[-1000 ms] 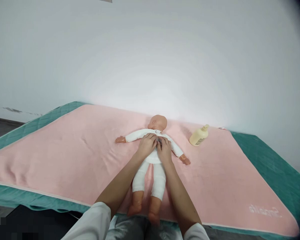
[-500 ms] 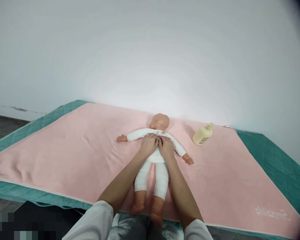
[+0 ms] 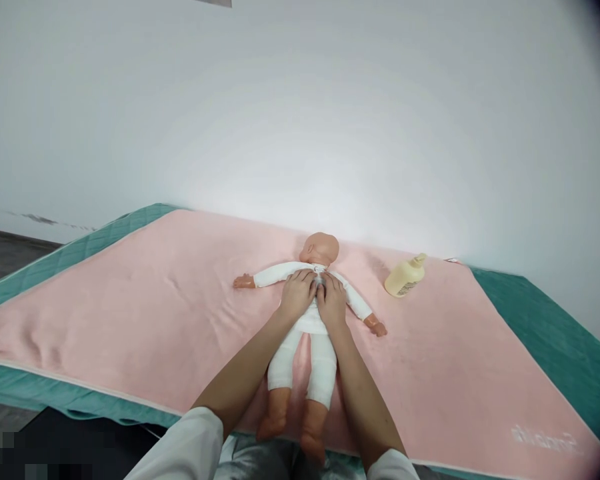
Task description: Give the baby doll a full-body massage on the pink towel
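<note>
A baby doll (image 3: 312,325) in white cloth lies stretched out on a pink blanket (image 3: 130,307), its bald head away from me and its feet toward me. Its arms spread to both sides, and its face is not visible. My left hand (image 3: 298,293) rests flat on the left of the doll's upper torso, fingers extended. Beside it, my right hand (image 3: 333,299) lies flat on the right side, thumb close to the left one. Both hands hold nothing and cover part of the torso.
A yellow pump bottle (image 3: 404,279) lies tilted on the blanket, right of the doll. Under the blanket is a green quilted mat (image 3: 540,310). A white wall (image 3: 300,120) stands behind its far edge. Something dark (image 3: 80,443) is at the lower left.
The camera has tilted up slightly, so the scene sits a little lower. Both hands stay on the doll's torso, with at most a slight shift.
</note>
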Motion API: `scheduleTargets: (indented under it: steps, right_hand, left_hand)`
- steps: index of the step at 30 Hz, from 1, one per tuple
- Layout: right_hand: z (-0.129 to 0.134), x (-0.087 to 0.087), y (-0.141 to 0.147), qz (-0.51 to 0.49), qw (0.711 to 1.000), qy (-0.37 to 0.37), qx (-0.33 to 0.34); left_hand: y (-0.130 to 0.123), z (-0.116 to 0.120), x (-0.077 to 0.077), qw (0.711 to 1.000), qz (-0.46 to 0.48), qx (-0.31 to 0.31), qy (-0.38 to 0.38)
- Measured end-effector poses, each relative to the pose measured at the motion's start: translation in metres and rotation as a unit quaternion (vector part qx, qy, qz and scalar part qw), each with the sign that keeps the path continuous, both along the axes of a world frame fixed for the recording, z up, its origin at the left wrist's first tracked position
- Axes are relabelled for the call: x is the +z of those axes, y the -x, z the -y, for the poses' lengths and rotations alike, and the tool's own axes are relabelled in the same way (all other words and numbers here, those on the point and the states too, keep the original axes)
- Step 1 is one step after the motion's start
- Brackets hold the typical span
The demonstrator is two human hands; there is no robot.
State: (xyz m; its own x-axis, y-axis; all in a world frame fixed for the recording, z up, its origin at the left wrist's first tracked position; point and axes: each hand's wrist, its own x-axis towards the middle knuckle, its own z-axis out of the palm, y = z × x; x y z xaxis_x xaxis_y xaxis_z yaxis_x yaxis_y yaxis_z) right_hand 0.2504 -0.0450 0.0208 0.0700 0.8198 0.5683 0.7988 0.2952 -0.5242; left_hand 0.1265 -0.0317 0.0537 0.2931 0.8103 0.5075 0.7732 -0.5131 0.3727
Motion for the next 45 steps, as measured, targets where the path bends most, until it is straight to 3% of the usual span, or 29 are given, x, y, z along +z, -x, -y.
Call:
scheduleTargets:
  steps: [6, 18, 30, 36, 45]
  right_hand:
    - [-0.002, -0.001, -0.002, 0.012, 0.999, 0.005, 0.033]
    - [-0.006, -0.001, -0.006, 0.038, 0.996, 0.066, 0.037]
    - [0.001, 0.001, -0.014, -0.001, 0.994, 0.049, 0.094]
    - [0.027, 0.007, -0.006, -0.012, 0.998, 0.012, 0.058]
    - [0.084, 0.008, 0.001, 0.006, 0.996, -0.052, 0.067]
  left_hand:
    - [0.0, 0.002, -0.003, 1.0, -0.003, 0.023, 0.007]
    - [0.001, 0.002, -0.001, 0.999, -0.018, 0.02, 0.04]
    - [0.009, -0.003, -0.012, 0.997, 0.059, -0.016, 0.038]
    - [0.013, 0.01, -0.005, 0.997, 0.075, -0.023, -0.014]
    - [0.018, 0.058, -0.004, 0.998, 0.011, -0.049, -0.046]
